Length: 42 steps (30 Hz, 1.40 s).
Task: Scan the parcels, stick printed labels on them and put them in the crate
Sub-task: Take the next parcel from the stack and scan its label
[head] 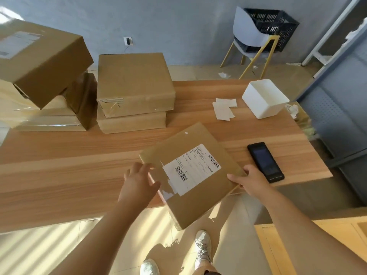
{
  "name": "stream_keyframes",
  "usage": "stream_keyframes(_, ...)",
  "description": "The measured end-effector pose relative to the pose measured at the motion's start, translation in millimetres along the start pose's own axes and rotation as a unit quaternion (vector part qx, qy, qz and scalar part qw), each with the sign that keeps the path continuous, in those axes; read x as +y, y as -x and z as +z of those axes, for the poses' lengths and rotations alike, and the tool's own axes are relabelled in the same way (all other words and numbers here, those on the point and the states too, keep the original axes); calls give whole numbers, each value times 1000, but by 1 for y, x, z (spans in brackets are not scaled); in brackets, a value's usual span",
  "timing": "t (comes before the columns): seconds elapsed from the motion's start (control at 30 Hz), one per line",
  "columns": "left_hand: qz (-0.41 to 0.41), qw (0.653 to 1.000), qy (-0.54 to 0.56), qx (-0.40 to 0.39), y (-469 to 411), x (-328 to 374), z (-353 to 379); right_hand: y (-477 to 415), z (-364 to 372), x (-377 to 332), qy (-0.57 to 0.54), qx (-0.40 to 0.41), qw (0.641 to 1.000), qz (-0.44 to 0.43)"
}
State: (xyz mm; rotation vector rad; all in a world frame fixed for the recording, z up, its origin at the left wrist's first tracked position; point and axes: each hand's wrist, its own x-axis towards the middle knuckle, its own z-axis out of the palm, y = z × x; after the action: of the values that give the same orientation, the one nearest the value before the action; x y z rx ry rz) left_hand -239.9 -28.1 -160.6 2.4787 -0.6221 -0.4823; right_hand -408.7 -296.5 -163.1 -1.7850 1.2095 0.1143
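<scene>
1. I've got both hands on one labelled parcel [198,197], a flat brown carton turned corner-on to me. Its far half is over the near edge of the wooden table [79,165] and its near corner hangs out over the floor. I can't tell whether it touches the tabletop.
2. The left hand [139,181] grips the parcel's left edge, thumb lying on the top face.
3. The right hand [250,181] pinches the right corner, thumb on top and fingers underneath.
4. There's one white shipping label [191,169] on the top face. I count two barcodes, one at each end, with rows of fine print between them that are too small for me to read. A torn white scrap under clear tape sits at the label's near-left end.
5. One black handheld scanner [265,164] lies flat on the table just right of my right hand, clear of the parcel.
6. Further back at the centre, two brown parcels [135,84] are stacked. There's a taped patch on the upper one's front side, its writing unreadable.
7. In the left pile [45,62] I make out at least three more cartons. The top one is tilted and carries a pale label, its print blurred.
8. One white open bin [265,98] is on the table's far right. Beside it lie pale paper slips [224,108], overlapping, three or four of them.
9. One black crate [272,24] sits on a white chair [248,34] with yellow legs by the wall, well apart from the parcel.
</scene>
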Motion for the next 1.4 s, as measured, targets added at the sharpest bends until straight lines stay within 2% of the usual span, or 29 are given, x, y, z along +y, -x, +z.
stream_keyframes(0.07,31,999,-33,1,-8,9,0,-13,-9,-4,32,-32,999,-9)
stream_keyframes(0.17,71,990,-96,-74,-20,15,5,-30,-18,-14,57,-47,996,-54)
stream_keyframes(0.23,90,978,-138,-131,-24,19,13,-41,-20,-21,91,5,992,-91)
stream_keyframes(0.3,71,977,-138,-148,-25,23,21,-49,-22,-25,106,61,985,-122)
stream_keyframes(0.47,17,989,-118,-84,-21,40,36,-65,-39,-11,94,126,972,-175)
stream_keyframes(0.6,-27,995,-91,-30,-16,62,53,-78,-60,19,137,166,953,-212)
stream_keyframes(0.83,-109,989,-91,33,-24,106,91,-102,-92,58,334,178,921,-95)
stream_keyframes(1.0,-140,984,-98,51,-28,122,104,-125,-96,66,314,56,948,-15)
stream_keyframes(1.13,-148,982,-104,60,-27,126,107,-129,-91,66,366,57,929,-23)
stream_keyframes(1.3,-149,980,-115,58,-27,128,107,-133,-96,61,258,56,964,25)
stream_keyframes(1.4,-149,979,-125,62,-27,130,109,-130,-106,49,176,88,979,47)
